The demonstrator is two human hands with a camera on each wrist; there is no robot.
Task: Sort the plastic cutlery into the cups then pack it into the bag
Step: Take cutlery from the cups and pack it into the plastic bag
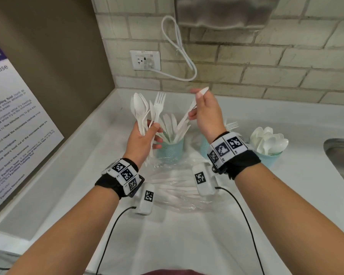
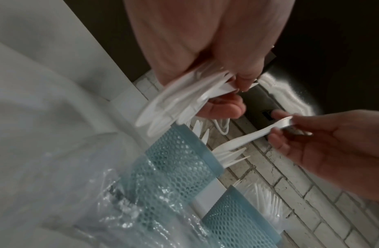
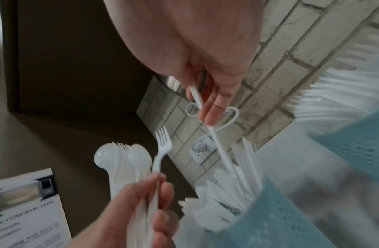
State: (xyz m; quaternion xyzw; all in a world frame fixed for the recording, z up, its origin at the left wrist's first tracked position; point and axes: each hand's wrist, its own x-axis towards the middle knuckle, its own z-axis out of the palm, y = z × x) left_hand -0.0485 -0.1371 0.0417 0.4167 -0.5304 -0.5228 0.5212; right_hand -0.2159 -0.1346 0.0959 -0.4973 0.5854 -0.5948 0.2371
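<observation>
My left hand (image 1: 147, 133) grips an upright bundle of white plastic spoons, forks and a knife (image 1: 147, 110) (image 3: 125, 161). To its right, my right hand (image 1: 195, 104) (image 3: 205, 110) pinches the handle of one white knife (image 1: 187, 114) (image 2: 248, 135), whose blade points down into the teal mesh cup of knives (image 1: 170, 151) (image 3: 279, 218). A second teal cup (image 1: 205, 147) holding forks is mostly hidden behind my right wrist. The third cup (image 1: 270, 155), at the right, is full of spoons. A clear plastic bag (image 1: 177, 187) lies flat on the counter in front of the cups.
The white counter (image 1: 187, 235) meets a brick wall with a socket and looped cable (image 1: 145, 60). A steel sink (image 1: 342, 155) sits at the right edge. A printed notice (image 1: 12, 126) leans along the left wall. A dispenser (image 1: 222, 12) hangs overhead.
</observation>
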